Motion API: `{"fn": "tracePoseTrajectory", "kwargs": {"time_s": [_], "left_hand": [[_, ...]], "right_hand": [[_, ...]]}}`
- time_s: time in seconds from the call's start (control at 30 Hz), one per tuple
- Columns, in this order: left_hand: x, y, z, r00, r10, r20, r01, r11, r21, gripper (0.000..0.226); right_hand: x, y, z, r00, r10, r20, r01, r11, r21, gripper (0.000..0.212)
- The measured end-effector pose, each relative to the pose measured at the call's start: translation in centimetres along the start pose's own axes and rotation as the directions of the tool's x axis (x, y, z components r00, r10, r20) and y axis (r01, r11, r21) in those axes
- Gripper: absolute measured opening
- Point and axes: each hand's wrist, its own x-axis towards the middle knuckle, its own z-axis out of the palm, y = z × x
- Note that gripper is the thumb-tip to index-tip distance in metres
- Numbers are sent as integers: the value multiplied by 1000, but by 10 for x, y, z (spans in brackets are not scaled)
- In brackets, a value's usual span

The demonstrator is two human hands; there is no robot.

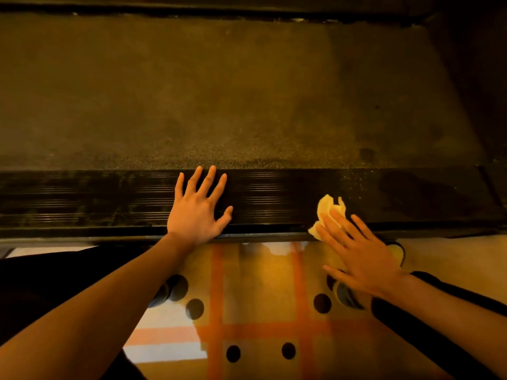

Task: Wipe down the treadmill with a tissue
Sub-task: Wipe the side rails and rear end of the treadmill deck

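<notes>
The treadmill fills the upper part of the view: a wide textured belt [233, 91] and, nearer to me, a dark ribbed side rail [82, 198]. My left hand [196, 209] lies flat on the rail with its fingers spread. To the right, my right hand [356, 253] presses a crumpled pale tissue [326, 208] onto the rail's near edge with straight fingers. Part of the tissue sticks out beyond the fingertips.
Below the rail lies a floor mat [258, 292] with orange stripes and several dark round spots. A dark sleeve [439, 311] covers my right forearm. The treadmill's far edge [219, 12] runs along the top, and the lighting is dim.
</notes>
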Motion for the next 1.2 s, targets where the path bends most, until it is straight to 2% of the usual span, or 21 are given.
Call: {"fn": "tracePoseTrajectory", "kwargs": {"time_s": [0.07, 0.2, 0.3, 0.37, 0.43, 0.5, 0.6, 0.7, 0.77, 0.83, 0.93, 1.03, 1.1, 1.2], "left_hand": [[0, -1, 1, 1000, 1, -4, -1, 1000, 0, 76], [-1, -2, 2, 1000, -4, 9, 4, 1000, 8, 76], [0, -4, 3, 1000, 3, 3, -3, 1000, 8, 76], [0, -4, 3, 1000, 9, 1, -9, 1000, 3, 76], [0, -3, 4, 1000, 13, -10, -13, 1000, 1, 76], [0, -3, 5, 1000, 11, -11, -11, 1000, -11, 76], [1, -3, 5, 1000, 2, -5, -2, 1000, -21, 76], [-1, -3, 3, 1000, 6, -4, -6, 999, -37, 76], [0, -5, 3, 1000, 8, -9, -8, 999, -33, 76], [0, -5, 3, 1000, 10, -5, -10, 999, -39, 76], [0, -4, 3, 1000, 14, -19, -14, 999, -45, 76], [0, -4, 4, 1000, 10, -29, -12, 999, -50, 76], [1, -4, 5, 1000, 9, -14, -9, 999, -38, 76], [0, -4, 3, 1000, 10, 3, -10, 1000, -27, 77]], "right_hand": [[17, -14, 2, 999, -37, -20, 36, 999, -8, 86], [81, -100, -8, 986, -133, -96, 133, 991, -5, 89], [81, -88, -9, 978, -177, -113, 176, 984, -24, 86], [50, -43, 1, 986, -151, -77, 150, 989, -15, 86], [12, 7, 9, 997, -78, -31, 75, 994, -76, 89], [-7, 25, 5, 1000, -18, -2, 18, 997, -76, 90], [36, -35, -9, 998, 21, -52, -17, 997, 81, 86], [100, -119, -30, 998, 29, -64, -18, 986, 165, 93], [112, -123, -36, 997, 23, -78, -9, 985, 173, 97], [91, -92, -29, 998, 26, -63, -14, 983, 181, 96], [39, -32, -11, 973, 231, -15, -223, 953, 205, 93], [29, -31, -12, 878, 476, 36, -468, 842, 270, 98], [59, -65, -21, 890, 455, -14, -425, 842, 333, 97], [102, -120, -36, 959, 278, -59, -241, 904, 352, 94]]}}
